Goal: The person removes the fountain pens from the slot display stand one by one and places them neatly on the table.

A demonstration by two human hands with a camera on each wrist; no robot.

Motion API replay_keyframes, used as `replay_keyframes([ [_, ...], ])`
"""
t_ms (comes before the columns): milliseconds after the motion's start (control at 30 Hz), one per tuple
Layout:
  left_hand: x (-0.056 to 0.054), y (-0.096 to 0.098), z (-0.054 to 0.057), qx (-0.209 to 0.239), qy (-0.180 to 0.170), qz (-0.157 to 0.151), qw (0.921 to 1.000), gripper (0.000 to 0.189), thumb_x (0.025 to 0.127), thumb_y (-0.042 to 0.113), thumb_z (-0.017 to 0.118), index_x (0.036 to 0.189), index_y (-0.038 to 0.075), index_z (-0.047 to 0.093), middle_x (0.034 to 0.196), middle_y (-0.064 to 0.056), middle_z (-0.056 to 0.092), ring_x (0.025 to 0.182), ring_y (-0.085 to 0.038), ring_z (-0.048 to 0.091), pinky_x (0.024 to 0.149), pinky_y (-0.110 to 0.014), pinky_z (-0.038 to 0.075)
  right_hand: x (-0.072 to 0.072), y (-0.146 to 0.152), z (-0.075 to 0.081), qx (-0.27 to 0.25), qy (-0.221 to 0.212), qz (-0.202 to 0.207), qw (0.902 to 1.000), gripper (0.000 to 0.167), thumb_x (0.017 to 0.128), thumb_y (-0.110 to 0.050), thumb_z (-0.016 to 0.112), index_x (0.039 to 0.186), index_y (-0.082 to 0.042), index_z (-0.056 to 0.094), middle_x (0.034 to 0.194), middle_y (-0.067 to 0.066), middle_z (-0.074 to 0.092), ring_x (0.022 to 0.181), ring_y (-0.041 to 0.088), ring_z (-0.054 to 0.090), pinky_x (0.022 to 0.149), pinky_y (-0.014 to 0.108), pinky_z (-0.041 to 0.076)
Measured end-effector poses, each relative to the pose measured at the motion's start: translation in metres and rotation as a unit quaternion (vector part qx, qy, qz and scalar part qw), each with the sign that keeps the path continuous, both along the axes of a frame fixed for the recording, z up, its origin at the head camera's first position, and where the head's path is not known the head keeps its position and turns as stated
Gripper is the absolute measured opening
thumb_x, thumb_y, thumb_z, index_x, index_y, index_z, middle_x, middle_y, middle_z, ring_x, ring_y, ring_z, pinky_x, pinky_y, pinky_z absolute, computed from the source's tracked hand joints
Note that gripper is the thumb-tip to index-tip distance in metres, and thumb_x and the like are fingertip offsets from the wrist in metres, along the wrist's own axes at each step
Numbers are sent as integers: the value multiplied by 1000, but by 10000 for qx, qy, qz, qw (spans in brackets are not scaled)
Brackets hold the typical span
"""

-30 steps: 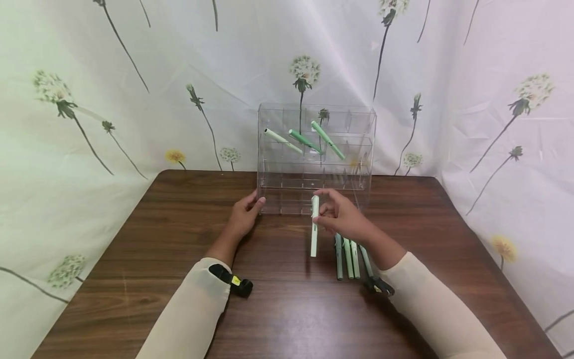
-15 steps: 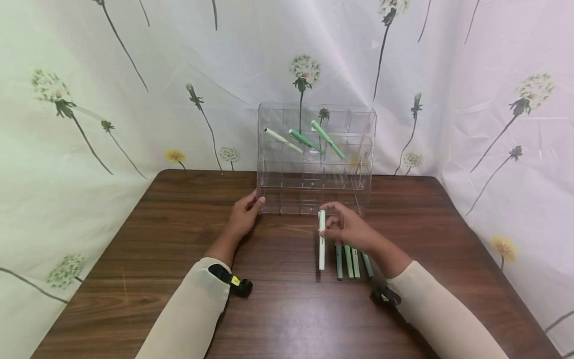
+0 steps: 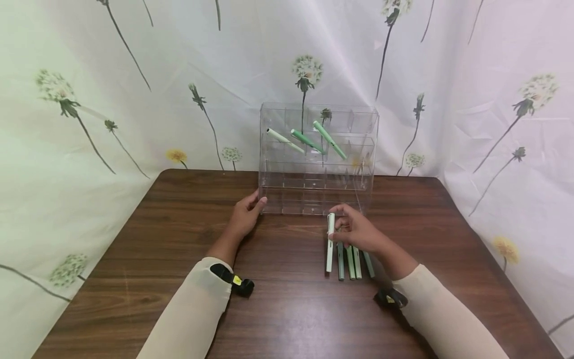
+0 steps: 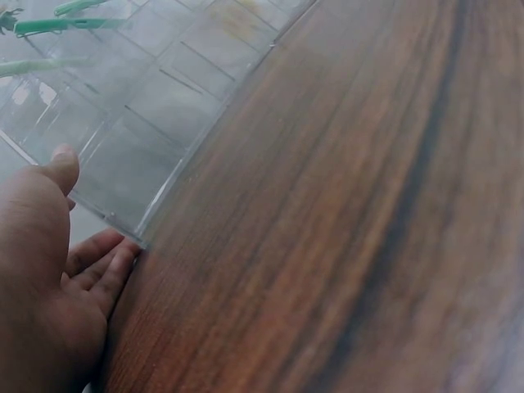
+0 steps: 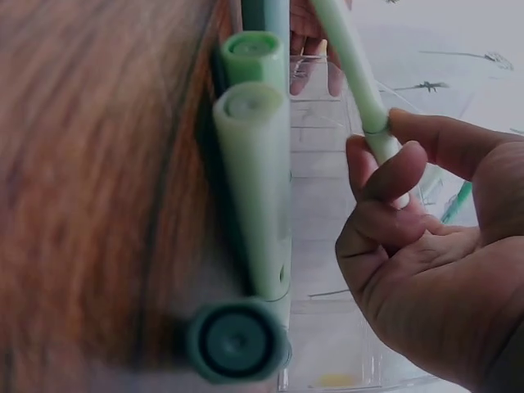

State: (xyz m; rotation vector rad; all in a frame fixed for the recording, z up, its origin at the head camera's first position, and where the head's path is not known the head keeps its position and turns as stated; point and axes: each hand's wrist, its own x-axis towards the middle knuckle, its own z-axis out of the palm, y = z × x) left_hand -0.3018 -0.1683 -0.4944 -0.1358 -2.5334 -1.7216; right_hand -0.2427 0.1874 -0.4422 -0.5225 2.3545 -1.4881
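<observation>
My right hand [image 3: 358,232] pinches a pale mint capped pen [image 3: 330,257] between thumb and fingers, its clip end pointing away from me. The pen is just left of a row of several green and grey-green pens [image 3: 351,264] lying side by side on the table. My left hand [image 3: 245,215] touches the lower left side of a clear tiered display stand [image 3: 293,199]. In the left wrist view its thumb lies at the stand's edge and its relaxed fingers reach the bottom corner. Three pens lie slanted on the stand's upper tiers, among them a dark green pen [image 3: 307,141].
The brown wooden table [image 3: 170,249] ends at a pale curtain [image 3: 237,65] printed with dandelions. The stand is near the table's back edge, its lower tiers divided by clear partitions. Black wrist cameras, one of them a camera [image 3: 242,286] on the left sleeve, are strapped on both arms.
My right hand has brought the pale mint pen away from the stand, towards me and to the right, beside the row of pens. The left hand and the stand have stayed put.
</observation>
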Motion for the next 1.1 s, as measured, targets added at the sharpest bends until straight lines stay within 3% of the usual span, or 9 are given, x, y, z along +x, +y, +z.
replay_keyframes([
  [500, 0, 1, 0, 59, 8, -74, 10000, 60, 113, 42, 62, 167, 20, 47, 169, -15, 51, 146, -39, 60, 126, -55, 44, -1, 4, -8, 272, -124, 29, 9996, 69, 95, -2, 82, 152, 4, 44, 105, 12, 63, 71, 19, 62, 58, 32, 55],
  [700, 0, 1, 0, 42, 26, -92, 9999, 61, 113, 42, 61, 167, 19, 46, 169, -15, 51, 147, -38, 58, 127, -55, 42, 1, 3, -10, 541, 241, -120, 9982, 63, 89, -3, 88, 143, 7, 56, 121, 20, 63, 73, 15, 53, 65, 28, 50],
  [933, 2, 2, 0, -115, 50, -95, 9999, 61, 113, 42, 61, 167, 18, 46, 167, -17, 53, 146, -38, 59, 126, -55, 43, -1, 5, -13, 844, 513, -204, 9949, 65, 87, -11, 93, 143, 5, 62, 99, 14, 67, 73, 15, 54, 64, 29, 46],
  [1033, 2, 1, 0, -147, 97, -116, 9998, 61, 114, 42, 60, 167, 18, 46, 164, -18, 56, 146, -38, 59, 126, -56, 43, -3, 5, -14, 1074, 780, -97, 9911, 65, 88, -14, 93, 143, 4, 64, 101, 13, 70, 74, 15, 56, 67, 29, 47],
  [1100, 2, 1, 0, -149, 125, -110, 9998, 61, 114, 43, 60, 167, 18, 46, 163, -19, 57, 147, -38, 59, 127, -56, 42, -3, 5, -14, 1238, 946, -54, 9878, 64, 88, -16, 93, 142, 3, 66, 112, 13, 73, 81, 18, 59, 71, 32, 50],
])
